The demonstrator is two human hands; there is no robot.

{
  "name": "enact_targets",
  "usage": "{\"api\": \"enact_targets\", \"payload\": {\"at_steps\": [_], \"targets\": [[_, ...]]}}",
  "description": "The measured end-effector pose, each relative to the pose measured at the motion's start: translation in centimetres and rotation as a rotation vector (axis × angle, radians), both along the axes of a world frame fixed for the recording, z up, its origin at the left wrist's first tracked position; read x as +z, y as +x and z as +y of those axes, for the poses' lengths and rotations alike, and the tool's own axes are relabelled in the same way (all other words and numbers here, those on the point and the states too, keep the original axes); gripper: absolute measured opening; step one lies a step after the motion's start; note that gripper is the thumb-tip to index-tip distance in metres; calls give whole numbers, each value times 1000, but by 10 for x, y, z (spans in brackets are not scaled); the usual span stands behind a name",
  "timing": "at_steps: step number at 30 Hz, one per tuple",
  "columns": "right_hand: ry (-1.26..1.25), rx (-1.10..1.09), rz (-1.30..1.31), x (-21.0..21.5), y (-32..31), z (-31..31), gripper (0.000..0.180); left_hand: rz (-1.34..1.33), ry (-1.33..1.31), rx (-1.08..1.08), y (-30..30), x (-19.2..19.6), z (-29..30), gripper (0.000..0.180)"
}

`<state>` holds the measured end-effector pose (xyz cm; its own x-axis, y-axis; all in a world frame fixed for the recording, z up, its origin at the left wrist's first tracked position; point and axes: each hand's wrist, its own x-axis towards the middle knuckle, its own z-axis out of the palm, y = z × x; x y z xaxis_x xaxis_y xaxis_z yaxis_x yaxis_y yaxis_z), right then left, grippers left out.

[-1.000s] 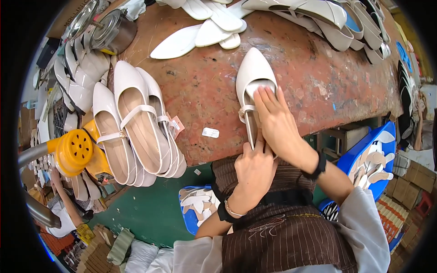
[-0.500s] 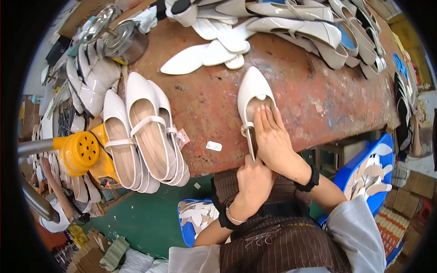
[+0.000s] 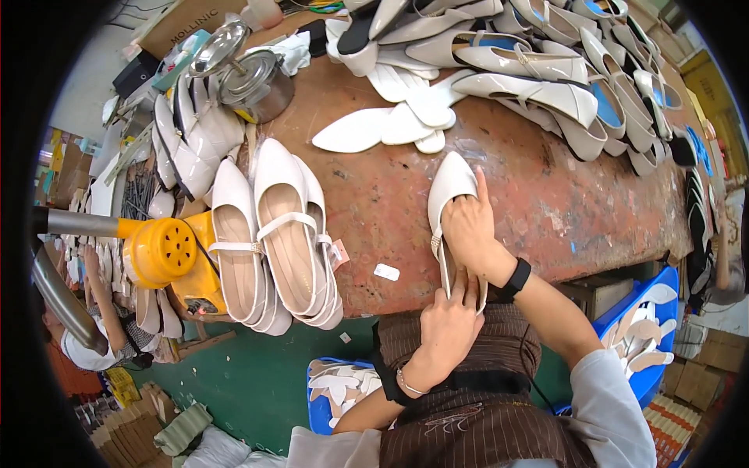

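A pale pointed flat shoe (image 3: 450, 178) stands on the worn table in front of me, toe facing away, a thin strap with a small ornament at its side. My right hand (image 3: 470, 234) reaches into its opening with several fingers bent down inside, while one finger lies straight along the shoe's outer right side. Around the heel end my left hand (image 3: 451, 331) is closed, its fingertips over the edge of the opening. The insole is mostly hidden under my hands. To the left, finished-looking strapped flats (image 3: 277, 234) stand close together in a row.
White insoles (image 3: 355, 131) lie beyond the shoe, and a heap of pale shoes (image 3: 538, 86) fills the far right. A metal pot (image 3: 256, 86) and a yellow machine (image 3: 168, 253) stand left. Blue bins (image 3: 663, 312) with shoe pieces sit below. Other people are at the sides.
My right hand's fingers, flat on the insole before, now bend down inside the shoe, one finger outside. My left hand's fingers have come over the heel. The whole view has shifted slightly.
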<state>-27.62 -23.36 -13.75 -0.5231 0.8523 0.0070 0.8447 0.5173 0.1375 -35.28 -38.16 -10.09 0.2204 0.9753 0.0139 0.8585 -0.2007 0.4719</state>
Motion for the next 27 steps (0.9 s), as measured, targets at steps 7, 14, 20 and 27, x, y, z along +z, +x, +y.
{"api": "enact_targets", "payload": {"at_steps": [7,14,20,27], "targets": [[-80,10,9,0,3,3,17,67,34,-18,2,3,-6,44],[-475,556,735,90,31,29,32,-144,225,145,-70,74,-5,12],[-56,143,1031,90,-38,82,33,122,444,382,-167,116,24,20],[212,308,200,-11,-105,128,45,172,71,604,-158,93,-16,31]]}}
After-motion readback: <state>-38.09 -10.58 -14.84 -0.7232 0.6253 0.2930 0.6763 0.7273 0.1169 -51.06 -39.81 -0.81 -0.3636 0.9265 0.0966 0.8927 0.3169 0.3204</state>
